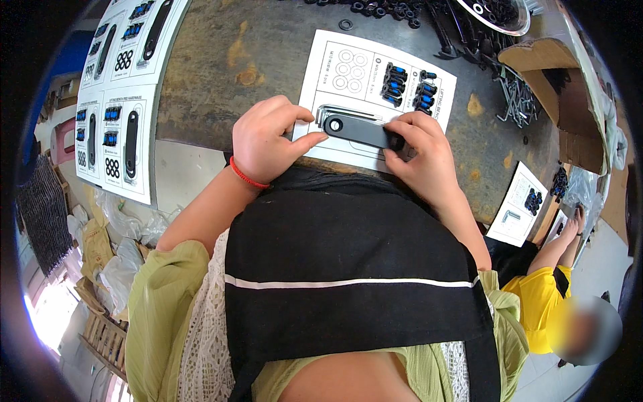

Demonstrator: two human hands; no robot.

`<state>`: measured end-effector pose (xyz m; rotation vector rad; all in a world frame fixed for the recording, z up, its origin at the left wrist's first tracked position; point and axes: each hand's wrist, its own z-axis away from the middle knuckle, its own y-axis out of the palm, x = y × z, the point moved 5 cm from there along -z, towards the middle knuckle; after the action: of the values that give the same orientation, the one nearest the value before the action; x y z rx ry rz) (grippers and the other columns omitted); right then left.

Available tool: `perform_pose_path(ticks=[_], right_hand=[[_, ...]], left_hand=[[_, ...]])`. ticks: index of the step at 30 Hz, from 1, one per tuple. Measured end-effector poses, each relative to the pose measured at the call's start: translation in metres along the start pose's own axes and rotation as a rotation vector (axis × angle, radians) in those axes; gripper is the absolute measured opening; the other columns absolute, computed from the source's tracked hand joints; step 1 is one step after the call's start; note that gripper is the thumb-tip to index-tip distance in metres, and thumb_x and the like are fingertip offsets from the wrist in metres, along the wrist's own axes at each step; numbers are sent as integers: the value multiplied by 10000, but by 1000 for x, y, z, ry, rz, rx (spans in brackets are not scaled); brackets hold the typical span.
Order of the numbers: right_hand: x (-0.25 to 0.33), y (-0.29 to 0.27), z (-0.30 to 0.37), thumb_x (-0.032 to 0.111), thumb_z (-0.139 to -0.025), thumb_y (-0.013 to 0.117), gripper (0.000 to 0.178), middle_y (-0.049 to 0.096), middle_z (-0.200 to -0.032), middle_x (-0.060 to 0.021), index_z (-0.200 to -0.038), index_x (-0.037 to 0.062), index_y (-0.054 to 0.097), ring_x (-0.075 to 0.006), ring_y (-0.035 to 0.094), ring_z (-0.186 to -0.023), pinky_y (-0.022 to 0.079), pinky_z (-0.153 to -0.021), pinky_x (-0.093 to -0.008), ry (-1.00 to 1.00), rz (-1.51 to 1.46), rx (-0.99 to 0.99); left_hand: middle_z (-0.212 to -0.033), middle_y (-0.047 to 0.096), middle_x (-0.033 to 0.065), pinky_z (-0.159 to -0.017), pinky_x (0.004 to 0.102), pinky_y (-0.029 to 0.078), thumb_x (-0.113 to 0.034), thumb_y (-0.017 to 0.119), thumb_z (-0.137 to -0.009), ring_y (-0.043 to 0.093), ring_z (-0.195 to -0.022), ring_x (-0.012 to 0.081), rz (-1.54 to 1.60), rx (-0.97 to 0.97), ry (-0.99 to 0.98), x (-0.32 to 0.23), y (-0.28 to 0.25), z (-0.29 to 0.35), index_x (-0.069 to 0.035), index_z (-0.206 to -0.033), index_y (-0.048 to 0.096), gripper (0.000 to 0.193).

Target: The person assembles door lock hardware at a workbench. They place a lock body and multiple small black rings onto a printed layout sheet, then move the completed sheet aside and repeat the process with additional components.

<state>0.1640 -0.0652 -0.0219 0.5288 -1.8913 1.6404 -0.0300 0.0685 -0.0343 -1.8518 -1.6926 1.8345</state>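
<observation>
A white printed card [315, 77] lies before me on the worktable. On its near part, a flat black wrench [362, 132] with a round hole at one end rests beside bent silver hex keys [348, 112]. My right hand [425, 147] grips the wrench's right end between thumb and fingers. At the other end, my left hand [268, 134] has thumb and index finger apart; the thumb tip reaches the wrench's edge and the index tip is by the hex keys. Two groups of black bolts with blue bands, one group [394, 85] and another [424, 92], lie farther up the card.
Filled cards [127, 87] stand at the left edge. Loose black washers [388, 9], a clear tub [499, 13], hex keys [519, 100] and a cardboard box [569, 100] lie toward the far right. A smaller card [516, 208] and a co-worker in a yellow top [539, 301] are at right.
</observation>
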Motion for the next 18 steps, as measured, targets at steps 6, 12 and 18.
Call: perform_pose_path(ticks=[6, 12, 18], right_hand=[[2, 0, -1, 45, -657, 768, 324, 627, -959, -97, -967, 21, 677, -302, 600, -938, 495, -836, -390, -20, 19, 11], [1, 1, -1, 43, -662, 767, 318, 624, -961, -97, -966, 20, 679, -303, 601, -939, 495, -840, -389, -14, 9, 15], [1, 1, -1, 39, -667, 764, 325, 623, -972, -98, -981, 20, 681, -306, 603, -948, 499, -852, -386, 12, 6, 29]], left_hand=[[-630, 490, 43, -517, 310, 381, -137, 877, -616, 482, -569, 184, -3, -13, 4, 1, 0, 0, -67, -787, 681, 270], [-630, 489, 41, -509, 306, 377, -130, 875, -619, 481, -566, 175, -1, 6, -2, 0, 0, -1, -64, -786, 679, 266], [-630, 488, 37, -508, 305, 376, -125, 873, -621, 480, -567, 172, 0, -2, 1, -1, 0, -1, -65, -786, 680, 261]])
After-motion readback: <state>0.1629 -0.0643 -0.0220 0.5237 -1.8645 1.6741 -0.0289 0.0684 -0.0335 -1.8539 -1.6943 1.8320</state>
